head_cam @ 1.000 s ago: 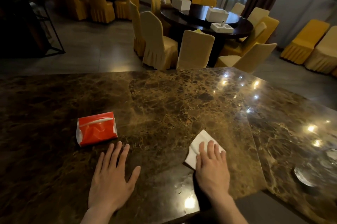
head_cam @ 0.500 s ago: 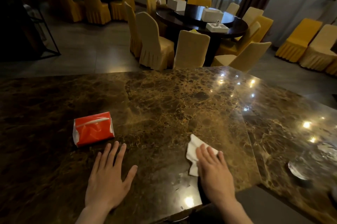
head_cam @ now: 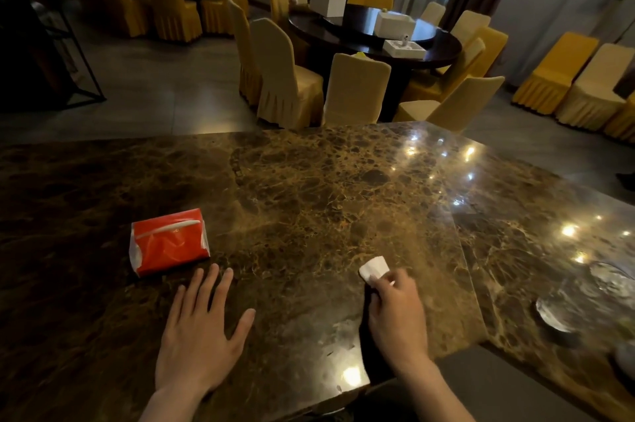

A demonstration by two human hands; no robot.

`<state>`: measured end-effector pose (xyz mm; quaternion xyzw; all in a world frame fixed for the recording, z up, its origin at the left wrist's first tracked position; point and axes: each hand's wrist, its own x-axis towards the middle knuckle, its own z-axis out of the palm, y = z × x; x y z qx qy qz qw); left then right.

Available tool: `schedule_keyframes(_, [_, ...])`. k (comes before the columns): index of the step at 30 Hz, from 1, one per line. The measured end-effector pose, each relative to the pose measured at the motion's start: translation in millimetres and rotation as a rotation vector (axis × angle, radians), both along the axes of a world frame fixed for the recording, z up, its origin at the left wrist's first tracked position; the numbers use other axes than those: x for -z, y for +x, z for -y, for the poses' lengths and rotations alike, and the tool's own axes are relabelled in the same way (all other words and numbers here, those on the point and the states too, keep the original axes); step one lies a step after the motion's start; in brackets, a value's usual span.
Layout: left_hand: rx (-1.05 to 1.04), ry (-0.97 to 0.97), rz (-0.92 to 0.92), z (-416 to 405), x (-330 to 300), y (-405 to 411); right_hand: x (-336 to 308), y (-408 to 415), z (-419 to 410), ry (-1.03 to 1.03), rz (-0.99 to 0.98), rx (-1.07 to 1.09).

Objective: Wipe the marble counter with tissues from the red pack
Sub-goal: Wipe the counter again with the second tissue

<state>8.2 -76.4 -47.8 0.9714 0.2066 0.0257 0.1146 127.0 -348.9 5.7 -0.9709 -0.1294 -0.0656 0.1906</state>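
The red tissue pack (head_cam: 170, 242) lies on the dark brown marble counter (head_cam: 309, 194), left of centre, with a white slit along its top. Just below it my left hand (head_cam: 202, 332) rests flat on the marble, fingers spread, holding nothing. My right hand (head_cam: 397, 316) is curled around a bunched white tissue (head_cam: 374, 268), whose free end sticks out past my fingers and touches the counter.
The counter's near edge runs just under my wrists and steps back at the right. Glassware (head_cam: 563, 313) stands on the counter at the far right. Beyond the counter are covered chairs (head_cam: 285, 78) around a dark round table (head_cam: 374, 33) with white boxes.
My right hand went from flat on a spread tissue to curled around it, bunching the tissue small. My left hand and the red pack stayed put.
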Motion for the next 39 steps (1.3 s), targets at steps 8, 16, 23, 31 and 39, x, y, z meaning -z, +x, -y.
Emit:
schedule_keyframes(8, [-0.014,0.012,-0.005,0.7,-0.5,1.3,17.1,-73.6,-38.9,-0.18,0.016,-0.596])
schedule_keyframes(16, [-0.006,0.003,-0.002,-1.5,2.3,0.0,1.4,-0.7,0.1,-0.125,-0.026,-0.18])
schedule_keyframes(23, [-0.004,0.012,-0.036,-0.4,0.8,1.9,1.2,-38.2,-66.8,0.035,-0.07,-0.365])
schedule_keyframes(31, [-0.002,0.0,-0.02,0.6,-3.9,1.2,2.0,-19.5,-45.0,-0.031,-0.095,-0.283])
schedule_keyframes(39, [-0.003,-0.007,-0.027,0.3,-2.0,2.5,16.6,-64.1,-91.8,-0.004,-0.116,-0.469])
